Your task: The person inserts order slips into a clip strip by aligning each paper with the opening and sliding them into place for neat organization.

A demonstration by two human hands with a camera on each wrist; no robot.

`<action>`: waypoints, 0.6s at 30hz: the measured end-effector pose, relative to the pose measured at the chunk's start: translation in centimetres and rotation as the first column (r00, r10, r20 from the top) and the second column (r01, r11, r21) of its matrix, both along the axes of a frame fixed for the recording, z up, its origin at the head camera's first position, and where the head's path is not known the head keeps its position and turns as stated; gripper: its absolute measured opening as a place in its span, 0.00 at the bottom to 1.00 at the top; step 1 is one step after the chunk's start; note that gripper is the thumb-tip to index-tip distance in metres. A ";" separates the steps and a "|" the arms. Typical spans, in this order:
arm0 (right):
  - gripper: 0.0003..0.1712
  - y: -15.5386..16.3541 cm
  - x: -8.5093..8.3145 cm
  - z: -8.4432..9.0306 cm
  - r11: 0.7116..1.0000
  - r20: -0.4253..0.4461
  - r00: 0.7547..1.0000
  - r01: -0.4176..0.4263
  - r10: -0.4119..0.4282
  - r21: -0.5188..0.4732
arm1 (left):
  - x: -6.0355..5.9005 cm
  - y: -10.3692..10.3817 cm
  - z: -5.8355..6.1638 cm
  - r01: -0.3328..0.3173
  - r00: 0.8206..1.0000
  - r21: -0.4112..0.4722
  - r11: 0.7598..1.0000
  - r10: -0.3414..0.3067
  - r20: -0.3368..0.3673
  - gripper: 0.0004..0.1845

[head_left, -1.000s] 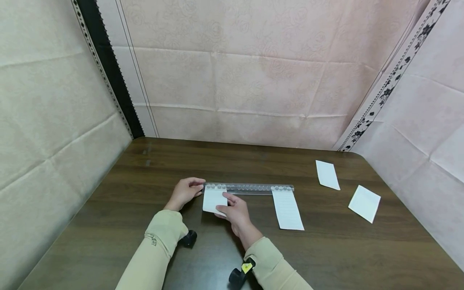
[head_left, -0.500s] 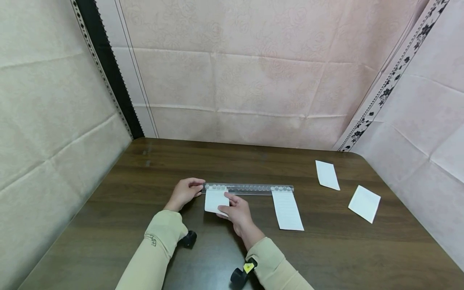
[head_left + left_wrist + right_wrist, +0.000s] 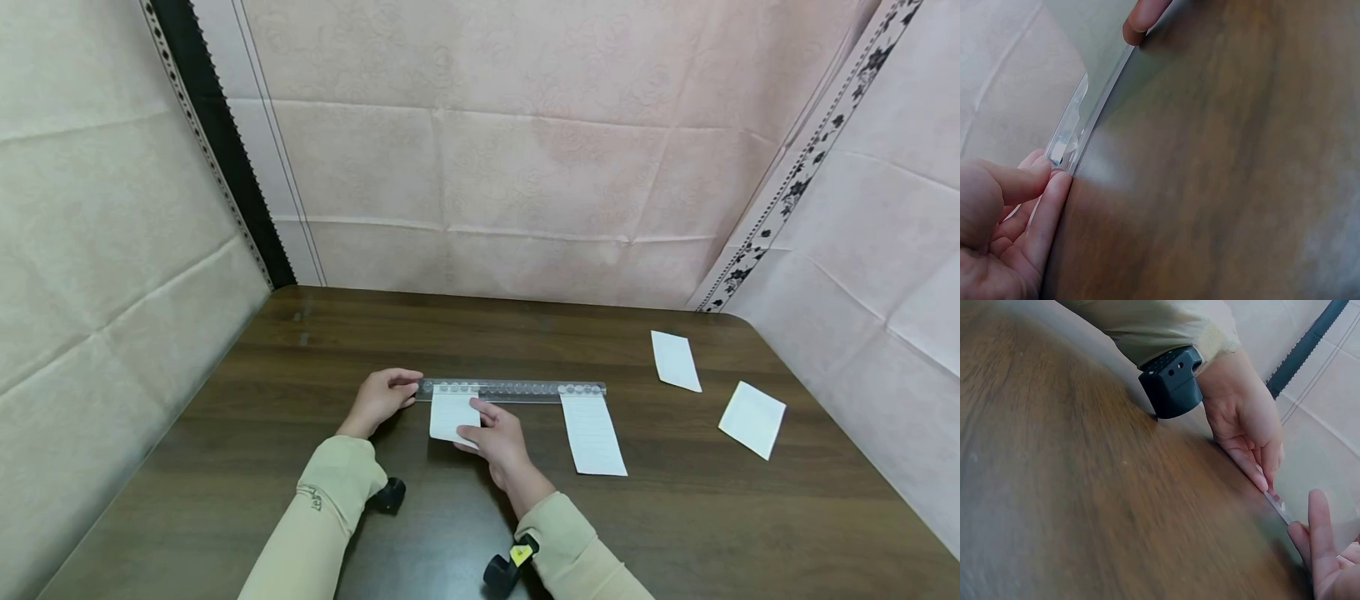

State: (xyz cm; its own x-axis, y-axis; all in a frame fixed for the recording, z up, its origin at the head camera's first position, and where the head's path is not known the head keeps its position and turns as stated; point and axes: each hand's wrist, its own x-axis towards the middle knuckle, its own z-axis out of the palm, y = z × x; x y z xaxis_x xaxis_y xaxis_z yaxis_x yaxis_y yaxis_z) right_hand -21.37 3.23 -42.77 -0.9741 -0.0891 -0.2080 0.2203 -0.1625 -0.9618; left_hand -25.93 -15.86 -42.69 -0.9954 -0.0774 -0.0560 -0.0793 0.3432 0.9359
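Observation:
In the head view a clear plastic ruler lies across the table, long edges running left to right. My left hand pinches its left end between thumb and fingers; the left wrist view shows the thumb on the strip's tip. A small white paper card overlaps the ruler near that end, its upper edge showing round shapes through the clear plastic. My right hand grips the card by its right side and lower corner. A longer lined paper strip overlaps the ruler's right end in the same way, untouched.
Two loose white papers lie at the right: an upper one and a lower one. Pale cloth hangs behind the brown wooden table and along both sides. A black camera sits at my right wrist.
My right hand and the small card have slid a short way rightward along the ruler. The left hand keeps its hold on the ruler's end, and the other papers lie as before.

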 end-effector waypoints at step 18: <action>0.31 0.9 0.1 0.2 1.000 -0.001 1.000 -0.010 0.010 0.024 | 0.0 0.0 0.0 0.003 1.000 0.000 1.000 -0.003 0.009 0.12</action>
